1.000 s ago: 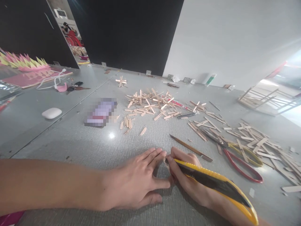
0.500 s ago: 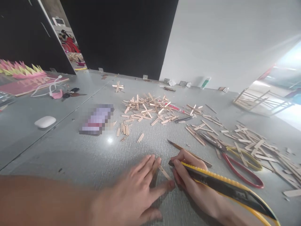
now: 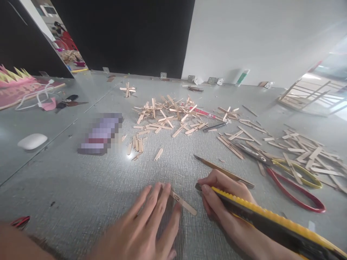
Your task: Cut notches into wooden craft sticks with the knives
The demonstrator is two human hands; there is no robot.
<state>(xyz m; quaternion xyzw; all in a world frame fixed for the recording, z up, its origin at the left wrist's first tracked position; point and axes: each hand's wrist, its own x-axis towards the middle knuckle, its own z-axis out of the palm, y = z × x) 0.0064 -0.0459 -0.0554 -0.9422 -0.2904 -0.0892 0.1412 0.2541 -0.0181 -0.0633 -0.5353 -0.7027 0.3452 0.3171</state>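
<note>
My left hand (image 3: pixel 151 220) lies over the grey table with its fingers stretched out. Its fingertips touch a flat wooden stick (image 3: pixel 185 205) that carries a dark printed mark and has one rounded end. A yellow and black utility knife (image 3: pixel 252 213) is gripped in my right hand (image 3: pixel 227 202), with thumb and fingers closed near its front end. The knife's tip is just right of the stick, apart from it. Just beyond my right hand lies a pointed wooden-toned tool (image 3: pixel 222 171). A short stick piece (image 3: pixel 158 154) rests farther up the table.
Scissors with red and yellow handles (image 3: pixel 295 195) lie at right, beside a heap of wooden sticks (image 3: pixel 309 153). Small crossed stick pieces (image 3: pixel 168 115) are piled mid-table. A blurred-out phone-like object (image 3: pixel 100 133) and a white case (image 3: pixel 32 141) lie left. A stick frame (image 3: pixel 303 95) stands back right.
My left hand has drawn left and toward me, uncovering more of the marked stick. My right hand still holds the utility knife. The whole view has shifted slightly.
</note>
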